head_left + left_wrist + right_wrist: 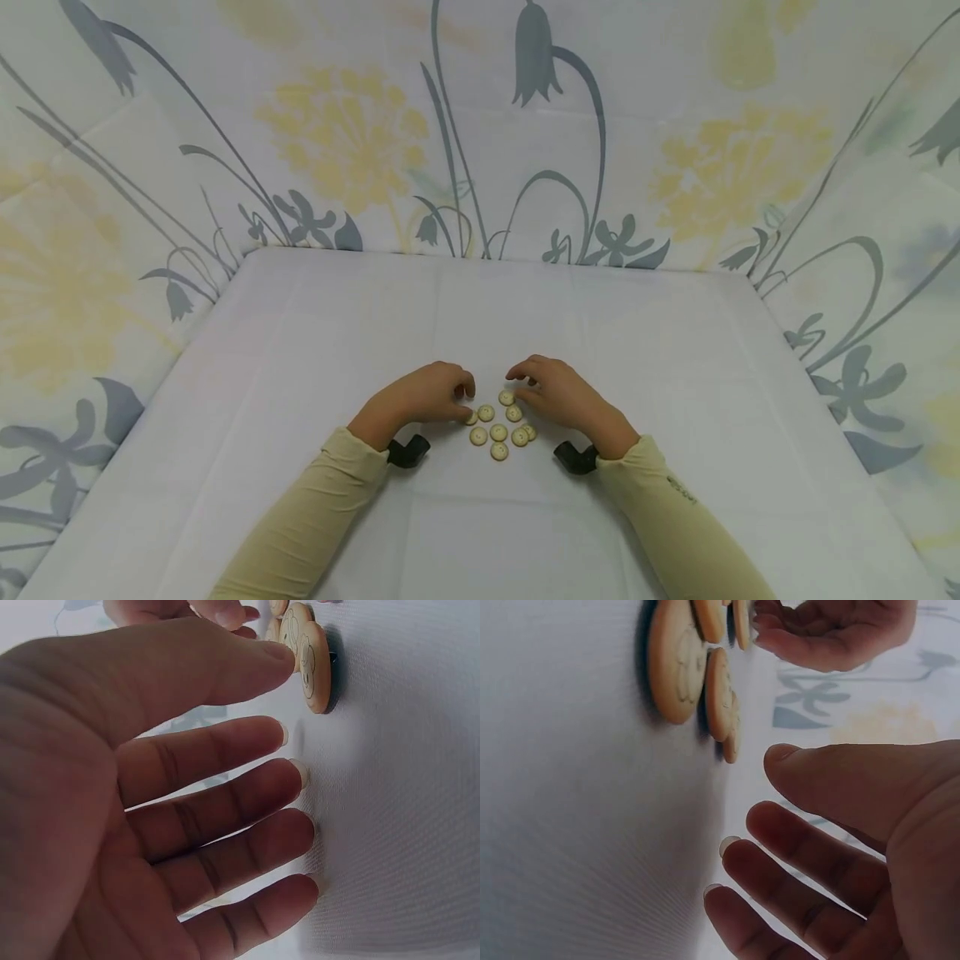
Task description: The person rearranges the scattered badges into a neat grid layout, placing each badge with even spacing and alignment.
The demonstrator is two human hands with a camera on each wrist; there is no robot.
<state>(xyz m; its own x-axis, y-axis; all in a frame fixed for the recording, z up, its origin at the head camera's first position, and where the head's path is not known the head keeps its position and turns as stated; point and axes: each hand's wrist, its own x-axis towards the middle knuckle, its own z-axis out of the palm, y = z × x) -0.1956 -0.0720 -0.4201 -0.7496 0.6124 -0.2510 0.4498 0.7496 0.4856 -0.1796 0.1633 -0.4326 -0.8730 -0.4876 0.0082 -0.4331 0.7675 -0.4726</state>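
Okay, a cluster of small round wooden discs (498, 432) lies on the white-covered counter (337, 333), between the two hands and slightly to the near side of them. The discs sit flat, pale on top with dark line drawings, a couple overlapping next to the right hand. Left hand (427, 396): open, fingers lightly bent and spread, gripping nothing. Its thumb tip is right at the outermost disc on that side; touching or just beside it, hard to say from where I stand. Right hand (562, 393): also open, fingers loosely bent, nothing in its hold, thumb near the farthest disc. Palms roughly face each other across the gap. Below each hand, at the wrist, a black device (408, 451) sticks inward; behind it, pale tan sleeves (300, 508), dark lettering on the right one. Beyond the hands and off to both sides, flower-print cloth (480, 167) in grey and yellow.
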